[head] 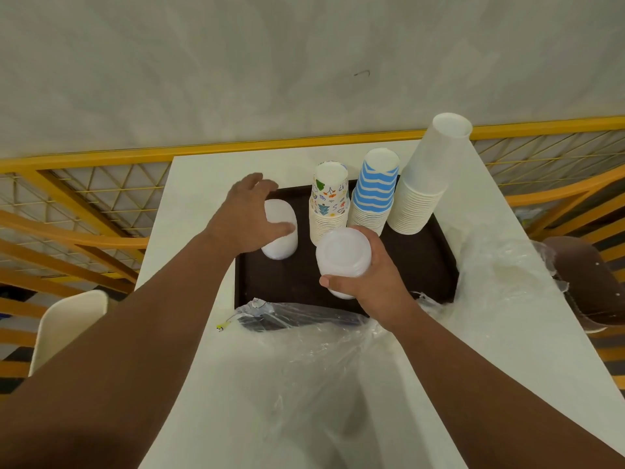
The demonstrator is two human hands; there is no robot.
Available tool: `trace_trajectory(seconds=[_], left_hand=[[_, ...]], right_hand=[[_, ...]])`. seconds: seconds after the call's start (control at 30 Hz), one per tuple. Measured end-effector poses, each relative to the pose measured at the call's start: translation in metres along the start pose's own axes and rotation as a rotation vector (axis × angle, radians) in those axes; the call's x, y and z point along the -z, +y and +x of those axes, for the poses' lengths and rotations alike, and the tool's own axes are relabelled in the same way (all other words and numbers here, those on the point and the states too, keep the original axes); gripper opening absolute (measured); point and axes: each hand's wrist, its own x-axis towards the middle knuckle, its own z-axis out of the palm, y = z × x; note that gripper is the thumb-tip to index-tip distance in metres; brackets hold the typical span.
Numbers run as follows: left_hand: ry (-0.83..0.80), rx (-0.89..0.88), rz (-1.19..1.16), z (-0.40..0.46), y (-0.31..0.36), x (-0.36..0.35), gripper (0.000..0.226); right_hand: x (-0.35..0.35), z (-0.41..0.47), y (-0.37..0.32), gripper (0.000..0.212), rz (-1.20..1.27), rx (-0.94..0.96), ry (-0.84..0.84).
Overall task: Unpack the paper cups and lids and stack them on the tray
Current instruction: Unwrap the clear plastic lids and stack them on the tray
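A dark brown tray (416, 262) lies on the white table (189, 211). At its back stand three upside-down cup stacks: patterned cups (329, 204), blue-striped cups (373, 192) and tall plain white cups (424, 177). A stack of white lids (282, 228) stands on the tray's left part. My left hand (248, 214) hovers over it with fingers spread, holding nothing. My right hand (375, 279) grips a second stack of white lids (341, 255) over the tray's middle.
Crumpled clear plastic wrapping (321, 353) covers the near table and more plastic (500, 272) lies at the right. A white chair (67, 326) stands at the left, a brown chair (581, 282) at the right. Yellow railing (84, 204) surrounds the table.
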Motion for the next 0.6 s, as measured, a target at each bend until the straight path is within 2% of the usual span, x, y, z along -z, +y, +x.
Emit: trace_trajectory(seconds=[0.07, 0.1, 0.17, 0.2, 0.33, 0.4, 0.6], left_hand=[[0.216, -0.063, -0.124, -0.023, 0.015, 0.01, 0.05], [0.269, -0.083, -0.195, -0.036, 0.022, 0.013, 0.038], [0.245, -0.081, -0.316, -0.057, 0.035, 0.015, 0.024], [0.197, -0.08, -0.354, -0.064, 0.041, 0.013, 0.024], [-0.033, -0.155, -0.312, -0.073, 0.06, 0.001, 0.065], [-0.077, -0.161, -0.239, -0.072, 0.067, -0.002, 0.078], [-0.126, -0.137, -0.244, -0.073, 0.063, -0.006, 0.079]], right_hand=[[0.0, -0.001, -0.003, 0.086, 0.014, 0.003, -0.003], [-0.001, -0.002, -0.004, 0.087, 0.02, 0.006, -0.005], [-0.003, -0.005, -0.008, 0.087, 0.033, 0.016, -0.018], [-0.004, -0.006, -0.01, 0.087, 0.045, 0.02, -0.028], [-0.013, -0.01, -0.019, 0.087, 0.087, 0.015, -0.041], [-0.014, -0.01, -0.023, 0.085, 0.045, 0.016, -0.04], [-0.015, -0.009, -0.016, 0.077, -0.028, 0.014, -0.037]])
